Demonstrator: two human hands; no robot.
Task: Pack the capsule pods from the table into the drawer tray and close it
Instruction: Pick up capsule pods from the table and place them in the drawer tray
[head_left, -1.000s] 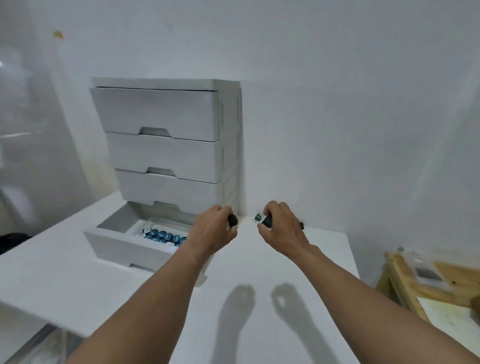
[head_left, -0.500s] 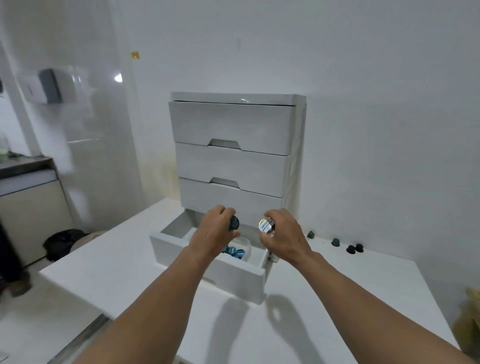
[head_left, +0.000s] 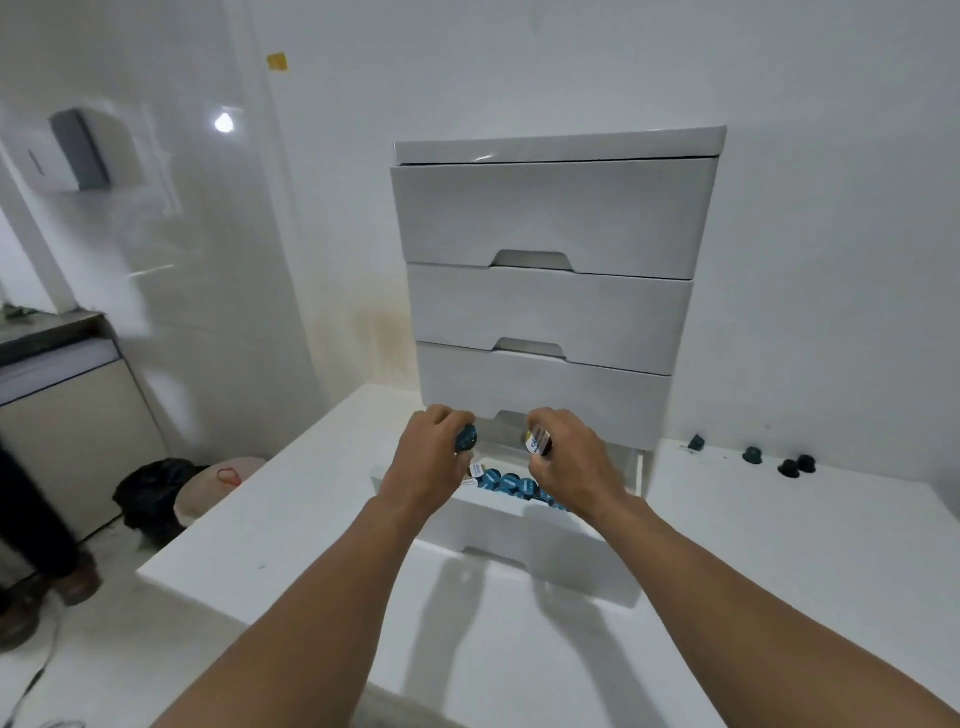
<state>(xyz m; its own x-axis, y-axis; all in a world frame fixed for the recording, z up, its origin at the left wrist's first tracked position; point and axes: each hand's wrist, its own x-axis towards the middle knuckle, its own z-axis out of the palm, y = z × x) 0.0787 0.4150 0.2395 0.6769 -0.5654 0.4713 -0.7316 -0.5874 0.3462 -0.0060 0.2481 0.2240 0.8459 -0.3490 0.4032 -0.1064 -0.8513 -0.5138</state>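
Both hands have moved from the table's back to above the open drawer (head_left: 540, 540): left hand (head_left: 431, 467) pinching a teal pod (head_left: 466, 437), right hand (head_left: 569, 460) pinching a labelled pod (head_left: 537, 442), ready to drop.

Looks like pantry or break-room corner, plain and utilitarian. White glossy walls all round, yellowish stain (head_left: 382, 338) low on wall behind white table (head_left: 291, 519). Plastic four-drawer cabinet (head_left: 556, 218) on table, bottom drawer (head_left: 524, 545) pulled out, teal coffee capsules (head_left: 506, 482) inside. Wall-mounted grey-and-white dispenser (head_left: 78, 150) at left, counter unit (head_left: 62, 395) below it. Dark bag (head_left: 150, 493) on floor. Yellow tape scrap (head_left: 277, 61) high on wall.
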